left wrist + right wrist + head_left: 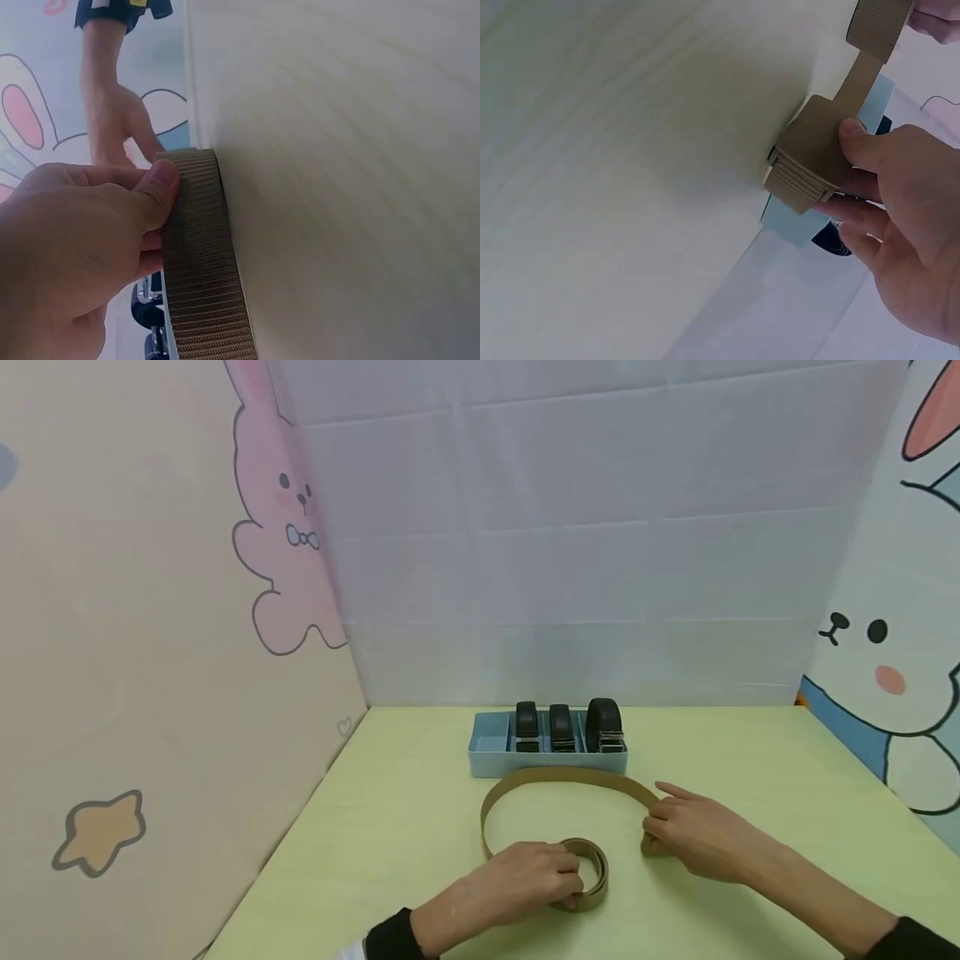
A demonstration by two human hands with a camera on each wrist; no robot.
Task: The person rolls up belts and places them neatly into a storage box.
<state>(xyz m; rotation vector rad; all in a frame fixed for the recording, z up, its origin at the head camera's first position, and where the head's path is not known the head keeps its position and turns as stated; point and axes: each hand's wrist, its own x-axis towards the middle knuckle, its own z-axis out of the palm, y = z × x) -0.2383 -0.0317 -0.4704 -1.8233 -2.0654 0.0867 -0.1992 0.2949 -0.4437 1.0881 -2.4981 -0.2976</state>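
Note:
A tan webbing belt (558,774) stands on its edge on the table, its middle bowed in a wide arc toward the back. One end is wound into a loose coil (600,893), which my left hand (517,881) pinches at its left side. In the left wrist view, the thumb (161,184) lies on the ribbed strap (206,262). At the other end of the belt, my right hand (697,835) holds the flat buckle (814,142) between thumb and fingers, as the right wrist view shows.
Behind the belt stands a light blue divided box (547,765). Three rolled black belts with metal buckles, one of them the rightmost roll (603,722), fill compartments; its leftmost compartment (491,731) holds nothing. Printed cloth walls (570,568) border the yellow table (390,827).

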